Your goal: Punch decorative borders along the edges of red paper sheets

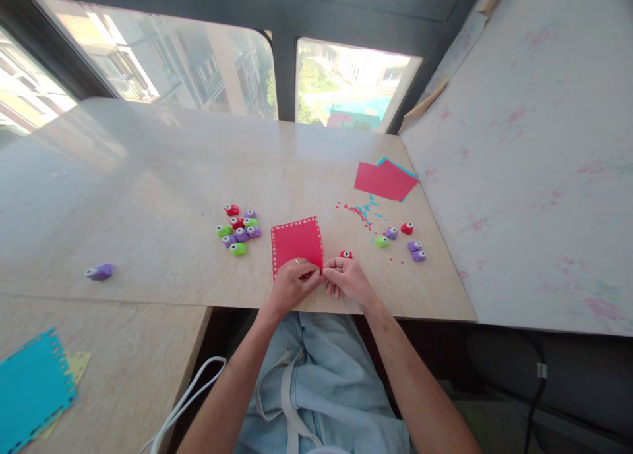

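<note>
Pinching red paper (297, 242) edge w/ L hand (291, 284) & R hand (349, 280)

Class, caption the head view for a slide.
Left hand and right hand pinch the near edge of red paper, craft punches scattered around.

Home craft corner; marble table (148, 197), high-rise windows (163, 65) behind, paper punches (239, 230) scattered

Left hand (291, 284) and right hand (347, 279) pinch red paper's (295, 242) near edge; red punch (345, 254) touches right hand.
</note>
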Demonstrator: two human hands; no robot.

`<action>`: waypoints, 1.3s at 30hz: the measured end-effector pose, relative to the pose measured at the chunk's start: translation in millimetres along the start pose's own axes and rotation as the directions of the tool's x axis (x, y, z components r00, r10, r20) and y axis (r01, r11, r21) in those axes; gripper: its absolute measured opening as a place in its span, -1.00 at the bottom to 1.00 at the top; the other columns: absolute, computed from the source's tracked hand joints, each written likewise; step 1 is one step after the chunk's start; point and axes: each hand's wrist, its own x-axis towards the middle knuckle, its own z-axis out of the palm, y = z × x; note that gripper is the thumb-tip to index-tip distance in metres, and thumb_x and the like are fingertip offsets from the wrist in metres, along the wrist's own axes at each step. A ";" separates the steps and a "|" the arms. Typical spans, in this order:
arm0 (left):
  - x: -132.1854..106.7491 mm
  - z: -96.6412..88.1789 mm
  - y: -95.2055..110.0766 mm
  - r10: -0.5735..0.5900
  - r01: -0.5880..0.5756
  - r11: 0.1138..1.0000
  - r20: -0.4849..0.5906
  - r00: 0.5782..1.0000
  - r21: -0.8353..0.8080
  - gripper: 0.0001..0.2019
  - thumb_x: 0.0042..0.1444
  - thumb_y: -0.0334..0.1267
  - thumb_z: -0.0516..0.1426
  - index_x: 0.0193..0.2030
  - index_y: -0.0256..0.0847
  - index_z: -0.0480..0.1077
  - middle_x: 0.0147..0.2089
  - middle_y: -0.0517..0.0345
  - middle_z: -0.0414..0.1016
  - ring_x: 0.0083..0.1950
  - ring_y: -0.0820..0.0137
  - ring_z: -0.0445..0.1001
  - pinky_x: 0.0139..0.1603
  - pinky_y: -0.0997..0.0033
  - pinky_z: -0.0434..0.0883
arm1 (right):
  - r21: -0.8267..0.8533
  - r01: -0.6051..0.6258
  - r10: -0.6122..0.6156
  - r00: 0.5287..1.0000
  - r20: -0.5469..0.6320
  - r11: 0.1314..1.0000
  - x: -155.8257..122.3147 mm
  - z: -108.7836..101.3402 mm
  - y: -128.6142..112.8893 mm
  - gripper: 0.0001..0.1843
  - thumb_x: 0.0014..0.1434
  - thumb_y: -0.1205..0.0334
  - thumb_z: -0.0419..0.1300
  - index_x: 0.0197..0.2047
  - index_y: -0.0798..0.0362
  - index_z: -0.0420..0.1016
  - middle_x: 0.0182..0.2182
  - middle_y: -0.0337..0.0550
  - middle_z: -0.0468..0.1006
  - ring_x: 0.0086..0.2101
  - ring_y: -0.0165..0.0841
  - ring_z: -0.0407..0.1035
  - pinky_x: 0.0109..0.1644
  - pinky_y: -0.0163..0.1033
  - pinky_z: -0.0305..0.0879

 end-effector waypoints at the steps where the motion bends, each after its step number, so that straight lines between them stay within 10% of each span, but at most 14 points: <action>1: 0.0 0.0 0.2 -0.001 0.001 1.000 -0.002 1.000 0.003 -0.78 0.15 -0.38 0.12 -0.51 -0.22 0.45 -0.51 0.19 0.44 -0.45 0.47 0.31 -0.38 0.46 0.19 | 0.002 0.000 0.000 1.000 -0.003 1.000 -0.2 -0.1 -0.3 -0.75 -0.01 0.07 0.28 -0.41 0.08 0.40 -0.53 -0.21 0.58 -0.67 -0.50 0.39 -0.72 -0.48 0.19; 39: 3.1 -2.6 4.4 -0.108 0.106 0.993 -0.034 0.994 -0.057 -0.79 0.17 -0.28 0.13 -0.46 -0.21 0.48 -0.45 0.15 0.56 -0.43 0.44 0.44 -0.38 0.48 0.29 | -0.040 0.032 -0.033 0.999 -0.011 0.999 -2.1 1.9 -0.1 -0.85 0.00 0.16 0.26 -0.40 0.08 0.48 -0.58 -0.28 0.51 -0.66 -0.51 0.32 -0.67 -0.45 0.24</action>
